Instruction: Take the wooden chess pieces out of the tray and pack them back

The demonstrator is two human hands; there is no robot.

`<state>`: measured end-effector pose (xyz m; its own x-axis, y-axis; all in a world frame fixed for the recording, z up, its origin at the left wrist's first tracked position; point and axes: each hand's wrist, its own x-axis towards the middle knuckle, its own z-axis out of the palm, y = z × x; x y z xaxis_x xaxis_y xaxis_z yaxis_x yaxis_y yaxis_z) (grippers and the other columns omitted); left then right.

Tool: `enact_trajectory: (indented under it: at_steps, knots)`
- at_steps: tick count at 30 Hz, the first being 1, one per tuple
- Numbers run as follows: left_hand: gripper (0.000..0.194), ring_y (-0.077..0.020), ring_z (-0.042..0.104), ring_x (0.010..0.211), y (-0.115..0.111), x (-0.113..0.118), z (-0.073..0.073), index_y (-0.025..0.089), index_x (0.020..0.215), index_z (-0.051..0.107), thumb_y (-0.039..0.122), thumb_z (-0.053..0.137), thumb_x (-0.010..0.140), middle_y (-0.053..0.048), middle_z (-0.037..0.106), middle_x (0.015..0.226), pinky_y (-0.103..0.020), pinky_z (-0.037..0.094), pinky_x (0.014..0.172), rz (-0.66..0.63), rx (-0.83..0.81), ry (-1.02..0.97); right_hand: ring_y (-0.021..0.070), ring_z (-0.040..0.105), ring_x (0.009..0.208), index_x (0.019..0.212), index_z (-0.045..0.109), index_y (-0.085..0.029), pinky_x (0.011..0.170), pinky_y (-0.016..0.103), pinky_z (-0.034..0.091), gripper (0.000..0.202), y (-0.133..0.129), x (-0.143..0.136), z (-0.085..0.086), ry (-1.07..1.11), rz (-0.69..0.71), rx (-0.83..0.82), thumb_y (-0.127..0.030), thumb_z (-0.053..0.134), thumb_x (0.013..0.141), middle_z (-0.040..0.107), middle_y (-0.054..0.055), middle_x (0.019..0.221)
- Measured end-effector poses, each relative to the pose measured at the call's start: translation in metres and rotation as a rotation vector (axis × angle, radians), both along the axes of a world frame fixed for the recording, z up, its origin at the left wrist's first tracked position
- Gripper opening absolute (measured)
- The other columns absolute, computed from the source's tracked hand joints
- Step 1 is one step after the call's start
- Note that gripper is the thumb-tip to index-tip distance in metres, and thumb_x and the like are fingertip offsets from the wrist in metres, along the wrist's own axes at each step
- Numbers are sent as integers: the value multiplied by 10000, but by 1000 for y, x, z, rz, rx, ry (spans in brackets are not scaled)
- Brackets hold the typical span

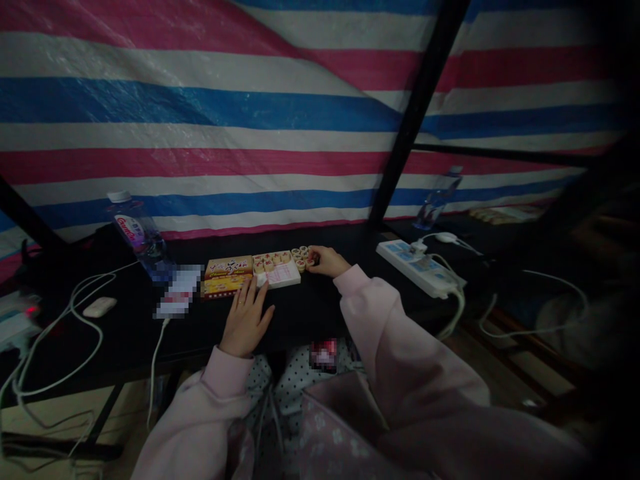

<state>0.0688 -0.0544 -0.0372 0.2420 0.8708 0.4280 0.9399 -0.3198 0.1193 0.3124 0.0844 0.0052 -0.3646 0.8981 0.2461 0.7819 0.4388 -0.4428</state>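
Observation:
A printed yellow-and-brown Chinese chess box (pixel 227 265) lies on the black table, with a white tray (pixel 295 277) next to it. Round wooden Chinese chess pieces (pixel 269 262) sit in the tray's back part, and a folded pink-printed paper (pixel 280 273) covers its front. My left hand (pixel 247 322) rests with fingers spread at the front edges of box and tray. Just right of the tray is a small cluster of loose pieces (pixel 300 255). There my right hand (pixel 327 261) has its fingertips closed on a chess piece (pixel 311 261), partly hidden by the fingers.
Left of the box are a phone (pixel 179 291) on a cable, a clear bottle (pixel 143 237) and a white earphone case (pixel 100 307). A power strip (pixel 420 268) with plugs lies to the right. Another bottle (pixel 437 199) stands behind it. A striped sheet (pixel 225 127) hangs behind the table.

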Motion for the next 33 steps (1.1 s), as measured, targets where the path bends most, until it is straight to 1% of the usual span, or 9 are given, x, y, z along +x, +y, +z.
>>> enact_trajectory:
  at_steps: [7,9,12,14,17,21,25,28,33]
  knots:
    - [526,-251,169,1367,-1,1,2,179,1380,304,380,357,896,-111,271,1468,-446,251,1084,8,-20,6,102,515,664,766,543,-179,583,203,371,197,1,3,1,60,28,8,-257,644,616,568,-26,735]
    - [522,-250,177,1365,-1,1,2,177,1376,311,377,357,897,-111,275,1466,-445,253,1083,12,-17,6,101,518,654,773,539,-180,581,202,374,195,-1,4,4,77,36,10,-253,640,623,565,-29,723]
    - [518,-247,191,1362,-1,1,2,183,1374,314,376,358,896,-110,285,1462,-447,265,1075,13,-7,-1,110,532,669,786,538,-191,582,205,372,204,-8,1,15,51,11,32,-258,645,627,584,-24,750]
    - [521,-249,196,1360,-1,1,2,190,1378,305,379,357,895,-108,286,1462,-454,265,1072,12,-7,-1,119,548,698,812,540,-202,590,208,371,223,-16,-6,24,25,14,49,-265,651,629,605,-18,794]
    - [526,-253,192,1361,-1,1,2,194,1383,296,378,357,894,-109,284,1463,-462,263,1070,19,-16,6,126,574,741,850,539,-215,609,207,371,229,-27,-22,36,4,88,62,-270,643,654,626,-19,834]
    - [526,-253,193,1361,-1,1,2,195,1383,296,375,360,893,-111,286,1462,-464,266,1067,20,-6,7,132,592,779,859,545,-218,620,205,361,224,-28,-44,43,-52,144,72,-258,648,664,642,-21,859]
    - [524,-251,196,1361,0,0,0,201,1382,296,374,365,892,-103,291,1461,-460,267,1068,12,5,11,143,594,773,857,548,-226,607,208,356,219,-19,-60,40,-105,97,66,-277,647,668,650,-19,861]
    - [522,-250,192,1362,0,1,0,194,1380,299,377,356,895,-105,289,1462,-459,264,1070,20,-4,19,151,596,745,833,554,-229,576,212,335,181,-13,-70,32,-165,63,73,-280,629,677,654,-12,820]
    - [517,-249,189,1362,-1,1,1,184,1371,317,378,359,894,-112,297,1457,-459,266,1071,17,7,16,164,603,743,814,567,-219,564,224,316,130,-12,-83,18,-238,69,107,-262,602,697,657,8,786]
